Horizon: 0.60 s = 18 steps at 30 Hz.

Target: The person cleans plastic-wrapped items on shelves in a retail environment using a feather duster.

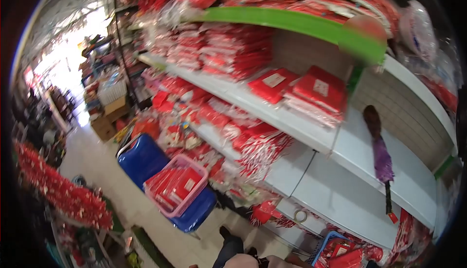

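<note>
At the bottom edge a sliver of what looks like my left hand (193, 266) shows, below the blue chair (146, 156); its fingers cannot be made out. Part of my right arm appears at the bottom edge near a blue basket (318, 251) of red packets, and the hand itself is out of sight. A pink basket (177, 212) filled with flat red packets (177, 185) sits on the chair seat. On the white shelf to the right lies a feather duster (383, 161) with brown and purple feathers and a black handle, apart from both hands.
Stacks of red wrapped packets (238, 49) fill the shelving (306, 122), which has a green edge strip (272, 17). A roll of tape (300, 216) is at a lower shelf. Left of the chair runs a tiled aisle (92, 166), with cardboard boxes (103, 128) farther back.
</note>
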Each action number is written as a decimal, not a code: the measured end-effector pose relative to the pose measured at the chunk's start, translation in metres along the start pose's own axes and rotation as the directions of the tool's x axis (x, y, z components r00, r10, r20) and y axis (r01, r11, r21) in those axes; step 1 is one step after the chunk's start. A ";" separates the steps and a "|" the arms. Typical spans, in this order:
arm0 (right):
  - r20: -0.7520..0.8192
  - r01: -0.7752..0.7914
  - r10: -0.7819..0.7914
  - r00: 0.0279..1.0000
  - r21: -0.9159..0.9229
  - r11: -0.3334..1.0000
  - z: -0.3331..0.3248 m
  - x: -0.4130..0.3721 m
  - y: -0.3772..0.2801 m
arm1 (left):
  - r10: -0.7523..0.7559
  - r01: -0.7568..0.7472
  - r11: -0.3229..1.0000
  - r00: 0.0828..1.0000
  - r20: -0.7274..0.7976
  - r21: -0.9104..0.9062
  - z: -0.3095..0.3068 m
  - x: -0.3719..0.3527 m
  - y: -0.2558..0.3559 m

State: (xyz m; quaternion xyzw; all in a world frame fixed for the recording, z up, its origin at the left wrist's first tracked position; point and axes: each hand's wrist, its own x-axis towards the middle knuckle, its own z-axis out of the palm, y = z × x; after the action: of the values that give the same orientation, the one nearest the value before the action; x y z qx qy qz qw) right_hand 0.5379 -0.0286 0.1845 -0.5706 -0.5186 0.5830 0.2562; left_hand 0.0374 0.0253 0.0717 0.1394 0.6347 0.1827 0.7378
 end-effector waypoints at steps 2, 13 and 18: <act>0.046 -0.210 0.214 0.976 -0.073 0.975 0.017 0.017 0.031 | -0.136 0.115 0.982 0.981 -0.139 -0.152 -0.031 -0.043 -0.043; 0.221 -0.101 0.480 0.849 -0.824 0.557 0.008 0.164 0.154 | -0.191 -0.087 0.818 0.891 -0.412 -0.569 -0.052 -0.061 -0.120; 0.092 0.089 -0.042 0.995 -0.612 0.786 0.034 0.287 0.029 | 0.373 -0.324 0.928 0.770 -0.517 0.186 -0.045 0.024 -0.031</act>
State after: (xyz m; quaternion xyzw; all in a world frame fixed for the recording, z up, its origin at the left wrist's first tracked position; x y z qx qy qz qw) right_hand 0.4519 0.2064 0.0378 -0.5828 -0.7085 0.3938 0.0576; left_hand -0.0011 0.0069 0.0296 0.2286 0.7880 0.3205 0.4734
